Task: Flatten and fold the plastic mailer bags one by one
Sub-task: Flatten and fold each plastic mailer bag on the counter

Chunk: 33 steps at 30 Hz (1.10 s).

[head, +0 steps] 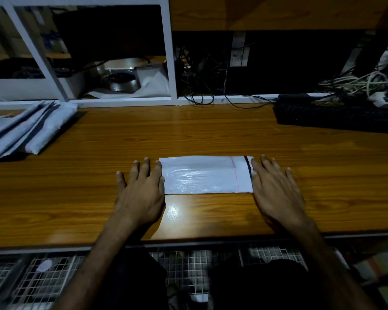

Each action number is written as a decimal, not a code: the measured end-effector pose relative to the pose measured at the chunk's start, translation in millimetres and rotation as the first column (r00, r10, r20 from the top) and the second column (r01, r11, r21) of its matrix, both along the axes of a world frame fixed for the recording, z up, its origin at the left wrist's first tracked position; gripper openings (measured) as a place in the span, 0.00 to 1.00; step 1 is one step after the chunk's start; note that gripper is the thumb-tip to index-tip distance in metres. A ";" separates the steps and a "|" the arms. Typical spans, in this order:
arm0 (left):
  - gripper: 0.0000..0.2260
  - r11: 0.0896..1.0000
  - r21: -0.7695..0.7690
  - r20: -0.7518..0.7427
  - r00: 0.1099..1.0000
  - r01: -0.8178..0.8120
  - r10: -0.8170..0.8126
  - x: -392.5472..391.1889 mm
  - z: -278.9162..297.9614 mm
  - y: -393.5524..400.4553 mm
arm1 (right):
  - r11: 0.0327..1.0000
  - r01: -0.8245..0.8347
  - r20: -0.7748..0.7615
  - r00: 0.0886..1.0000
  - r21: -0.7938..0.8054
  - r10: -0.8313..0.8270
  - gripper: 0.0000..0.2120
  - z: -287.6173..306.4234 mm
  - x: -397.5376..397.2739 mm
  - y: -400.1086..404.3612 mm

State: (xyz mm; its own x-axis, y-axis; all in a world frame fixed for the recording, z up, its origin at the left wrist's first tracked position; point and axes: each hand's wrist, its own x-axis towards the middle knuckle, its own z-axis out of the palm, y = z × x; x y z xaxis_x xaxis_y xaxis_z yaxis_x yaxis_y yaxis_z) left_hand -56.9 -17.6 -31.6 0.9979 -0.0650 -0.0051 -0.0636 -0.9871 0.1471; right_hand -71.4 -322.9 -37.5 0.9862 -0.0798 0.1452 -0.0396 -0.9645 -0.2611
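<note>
While one mailer bag (205, 175) lay flat, seemingly folded, mid-desk (211, 133), it was flanked by left hand (141, 189) and right hand (276, 186), fingers straight, nothing gripped; a pile of bags (25, 130) was noted far left, its state undetermined.

A glossy brown wooden worktop (211, 135) spreads out beneath. A black keyboard (336, 116) lies far beyond the right hand, with tangled pale cables (354, 82) behind it. Shiny metal pots (121, 82) sit in a white-framed shelf (170, 52) beyond the left hand.
</note>
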 end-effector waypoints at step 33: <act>0.05 0.487 -0.846 0.367 0.900 0.217 0.237 61.7 17.9 -21.9 | 0.723 -0.175 0.152 0.984 0.668 0.097 0.39 12.5 -12.9 -7.3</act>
State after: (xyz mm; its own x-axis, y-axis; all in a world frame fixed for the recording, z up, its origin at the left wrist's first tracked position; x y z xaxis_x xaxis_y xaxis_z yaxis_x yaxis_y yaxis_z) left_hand 4.7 -39.5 -13.7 0.8856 0.2001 0.4193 -0.3273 -0.3718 0.8687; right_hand -84.3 -330.3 -25.0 0.9773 -0.0610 0.2027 0.1418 -0.5226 -0.8407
